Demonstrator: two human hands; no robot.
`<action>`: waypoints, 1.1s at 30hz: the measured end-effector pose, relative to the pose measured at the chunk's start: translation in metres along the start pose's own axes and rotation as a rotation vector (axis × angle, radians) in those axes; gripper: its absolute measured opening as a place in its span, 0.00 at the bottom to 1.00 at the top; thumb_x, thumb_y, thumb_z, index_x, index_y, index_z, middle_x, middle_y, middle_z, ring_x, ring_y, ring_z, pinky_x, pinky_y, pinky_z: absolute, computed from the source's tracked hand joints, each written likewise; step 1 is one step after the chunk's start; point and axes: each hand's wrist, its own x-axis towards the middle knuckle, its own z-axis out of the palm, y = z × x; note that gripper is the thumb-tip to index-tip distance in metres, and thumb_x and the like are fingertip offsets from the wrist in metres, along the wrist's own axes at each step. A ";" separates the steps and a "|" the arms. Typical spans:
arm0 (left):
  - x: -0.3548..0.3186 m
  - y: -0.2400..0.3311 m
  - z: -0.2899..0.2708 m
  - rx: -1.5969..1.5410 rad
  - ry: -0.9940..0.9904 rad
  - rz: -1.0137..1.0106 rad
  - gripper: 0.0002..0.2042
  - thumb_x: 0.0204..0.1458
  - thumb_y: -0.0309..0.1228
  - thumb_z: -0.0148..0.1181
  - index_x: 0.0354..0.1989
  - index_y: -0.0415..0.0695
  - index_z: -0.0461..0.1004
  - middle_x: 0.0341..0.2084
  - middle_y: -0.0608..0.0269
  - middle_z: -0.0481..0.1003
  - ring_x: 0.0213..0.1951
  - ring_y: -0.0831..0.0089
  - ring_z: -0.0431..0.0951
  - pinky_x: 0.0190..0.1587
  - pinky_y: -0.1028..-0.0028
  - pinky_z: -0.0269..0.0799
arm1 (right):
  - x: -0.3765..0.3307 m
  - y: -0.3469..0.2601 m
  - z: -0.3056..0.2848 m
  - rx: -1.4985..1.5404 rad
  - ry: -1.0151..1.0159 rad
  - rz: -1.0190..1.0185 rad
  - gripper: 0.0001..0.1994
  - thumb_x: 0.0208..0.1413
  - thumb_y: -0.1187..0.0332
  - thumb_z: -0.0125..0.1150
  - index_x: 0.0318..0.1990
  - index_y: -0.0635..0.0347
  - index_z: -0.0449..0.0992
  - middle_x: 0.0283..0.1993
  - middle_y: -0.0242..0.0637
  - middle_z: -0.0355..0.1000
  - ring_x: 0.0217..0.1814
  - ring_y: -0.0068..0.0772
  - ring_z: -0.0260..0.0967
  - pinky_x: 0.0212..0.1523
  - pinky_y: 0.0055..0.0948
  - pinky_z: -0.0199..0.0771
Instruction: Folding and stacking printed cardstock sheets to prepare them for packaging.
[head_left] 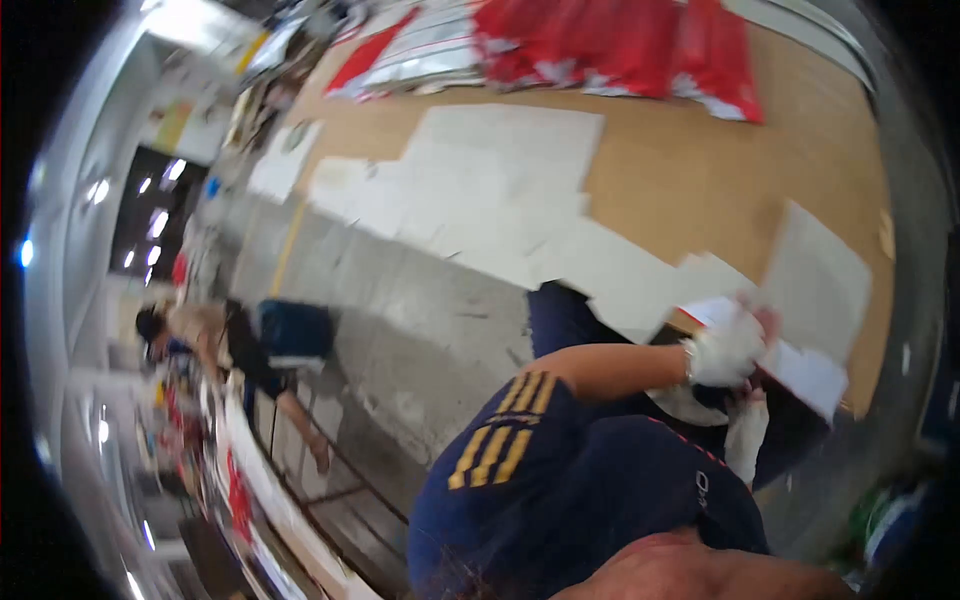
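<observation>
My left hand (725, 350), in a white glove with bare fingertips showing, is over a white sheet (808, 380) at the right of the view. Motion smears its fingers, so its grip cannot be made out. Just below it, my right hand (745, 425) is closed, with white covering around its wrist; what its fingers hold, if anything, is hidden. A white piece with a red-orange edge (708, 311) lies beside my left hand. My dark trousers show under both hands. Behind them, a loose pale sheet (818, 285) rests on the brown tabletop (700, 190).
White sheets (490, 190) overlap along the near side of the table. Red and white packages (600, 45) are piled at the far edge. To the left, across a grey concrete floor (400, 300), a person (215, 340) bends over another table near a dark blue bin (296, 328).
</observation>
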 end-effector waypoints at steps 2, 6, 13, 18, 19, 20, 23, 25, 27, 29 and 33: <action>-0.001 0.006 0.045 0.095 0.147 0.103 0.23 0.38 0.40 0.58 0.41 0.38 0.74 0.36 0.56 0.74 0.49 0.58 0.71 0.56 0.54 0.56 | 0.010 0.008 0.009 -0.321 -0.063 -0.164 0.18 0.63 0.63 0.45 0.56 0.65 0.65 0.53 0.38 0.66 0.54 0.31 0.63 0.53 0.32 0.65; -0.003 0.006 0.047 0.210 0.323 0.135 0.39 0.37 0.45 0.56 0.59 0.34 0.60 0.62 0.49 0.59 0.64 0.52 0.56 0.65 0.44 0.39 | 0.050 0.005 -0.033 -0.438 0.329 -0.315 0.21 0.60 0.62 0.50 0.53 0.70 0.71 0.52 0.47 0.71 0.46 0.36 0.69 0.50 0.32 0.67; 0.000 -0.006 0.050 0.137 0.364 0.155 0.49 0.31 0.57 0.66 0.60 0.36 0.59 0.62 0.48 0.59 0.66 0.54 0.51 0.65 0.43 0.35 | 0.088 -0.050 -0.030 -1.410 0.301 -1.233 0.21 0.63 0.67 0.46 0.57 0.77 0.62 0.60 0.63 0.60 0.62 0.60 0.58 0.63 0.44 0.57; -0.063 -0.024 0.017 0.259 0.260 0.029 0.29 0.43 0.47 0.59 0.50 0.39 0.69 0.55 0.51 0.66 0.59 0.56 0.62 0.64 0.48 0.45 | 0.097 -0.092 0.008 -1.746 -0.130 -1.258 0.26 0.57 0.71 0.39 0.65 0.69 0.55 0.68 0.53 0.51 0.71 0.52 0.47 0.69 0.44 0.46; -0.082 -0.038 0.026 0.470 0.334 -0.023 0.23 0.47 0.41 0.55 0.49 0.39 0.69 0.55 0.51 0.66 0.59 0.57 0.63 0.63 0.48 0.49 | 0.100 -0.097 0.001 -1.755 -0.151 -1.231 0.25 0.58 0.72 0.36 0.65 0.68 0.55 0.69 0.52 0.51 0.71 0.52 0.47 0.69 0.43 0.45; -0.102 -0.044 0.009 0.497 0.331 -0.075 0.21 0.48 0.37 0.53 0.48 0.39 0.70 0.54 0.51 0.67 0.58 0.57 0.64 0.62 0.50 0.53 | 0.107 -0.100 -0.007 -1.791 -0.139 -1.219 0.26 0.58 0.73 0.36 0.65 0.68 0.55 0.69 0.51 0.51 0.71 0.50 0.47 0.69 0.43 0.45; -0.140 -0.076 -0.015 0.420 0.372 -0.097 0.19 0.47 0.34 0.51 0.47 0.38 0.70 0.52 0.51 0.68 0.58 0.58 0.65 0.60 0.58 0.59 | 0.113 -0.107 -0.022 -1.797 -0.136 -1.207 0.25 0.59 0.73 0.35 0.66 0.66 0.54 0.69 0.48 0.52 0.71 0.47 0.47 0.70 0.41 0.45; -0.142 -0.089 -0.032 0.261 0.393 -0.048 0.14 0.45 0.31 0.54 0.40 0.40 0.73 0.46 0.53 0.71 0.53 0.58 0.68 0.55 0.63 0.65 | 0.121 -0.108 -0.039 -1.820 -0.121 -1.156 0.25 0.60 0.73 0.34 0.66 0.65 0.53 0.69 0.47 0.52 0.71 0.47 0.47 0.69 0.41 0.47; -0.141 -0.100 -0.037 0.024 0.305 -0.024 0.08 0.41 0.29 0.58 0.31 0.42 0.74 0.38 0.57 0.72 0.44 0.58 0.71 0.47 0.63 0.68 | 0.126 -0.109 -0.040 -1.829 -0.131 -1.174 0.24 0.61 0.73 0.35 0.66 0.64 0.54 0.69 0.47 0.52 0.71 0.47 0.48 0.69 0.41 0.47; -0.136 -0.103 -0.042 -0.078 0.443 0.027 0.06 0.38 0.28 0.61 0.26 0.43 0.73 0.31 0.60 0.71 0.38 0.59 0.70 0.42 0.63 0.69 | 0.124 -0.110 -0.033 -1.760 -0.189 -1.106 0.25 0.60 0.75 0.39 0.66 0.66 0.54 0.68 0.50 0.52 0.71 0.49 0.48 0.69 0.42 0.47; -0.119 -0.097 -0.029 -0.327 0.505 -0.214 0.07 0.39 0.30 0.62 0.28 0.45 0.74 0.31 0.60 0.72 0.38 0.59 0.73 0.39 0.64 0.71 | 0.107 -0.105 -0.036 -1.621 0.019 -0.828 0.25 0.58 0.76 0.43 0.65 0.69 0.54 0.67 0.55 0.53 0.70 0.53 0.48 0.69 0.43 0.46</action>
